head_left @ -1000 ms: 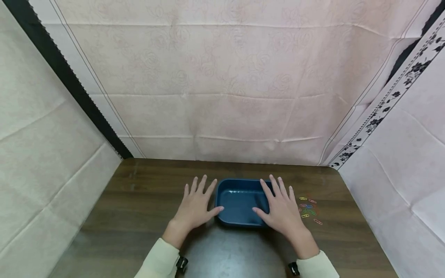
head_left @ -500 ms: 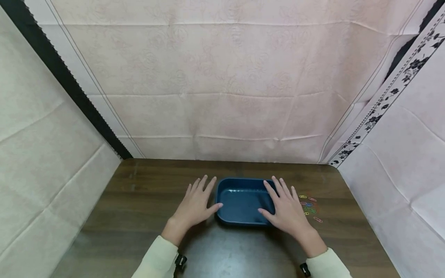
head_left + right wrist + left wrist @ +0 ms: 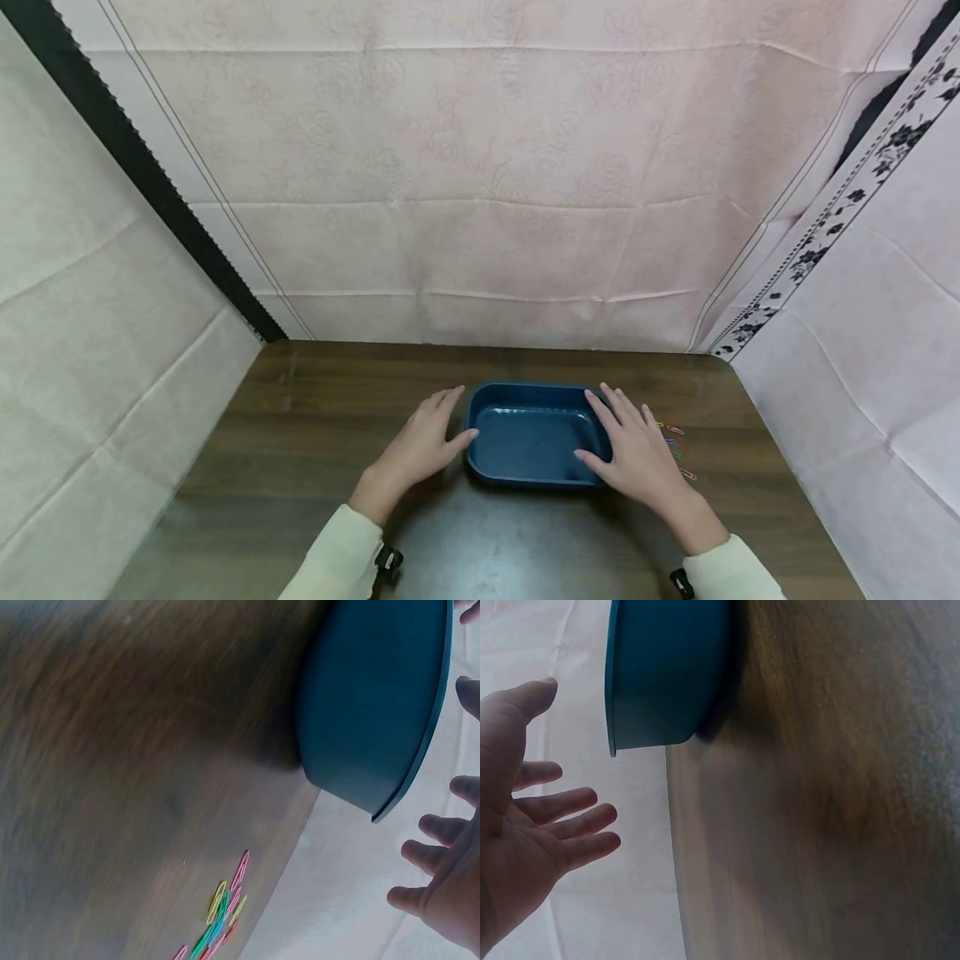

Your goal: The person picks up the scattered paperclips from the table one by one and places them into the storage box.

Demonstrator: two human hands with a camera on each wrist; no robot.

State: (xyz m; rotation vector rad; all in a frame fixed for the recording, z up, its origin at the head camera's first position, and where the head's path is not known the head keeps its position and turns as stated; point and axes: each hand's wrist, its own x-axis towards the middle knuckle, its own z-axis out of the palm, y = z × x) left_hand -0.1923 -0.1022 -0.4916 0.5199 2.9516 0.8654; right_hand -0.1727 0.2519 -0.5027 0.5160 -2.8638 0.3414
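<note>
Blue tray (image 3: 532, 442) lies between the two hands (image 3: 420, 447) (image 3: 639, 454).

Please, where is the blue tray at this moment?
Low in the head view, the blue tray is on the wooden table between the left hand and the right hand, with the paper clips to its right.

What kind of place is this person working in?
Probably a makeshift, screened-off tabletop workspace, though I can't tell what building. Pale patterned sheets enclose a wooden table on three sides, and a blue tray and colorful paper clips lie on it.
</note>
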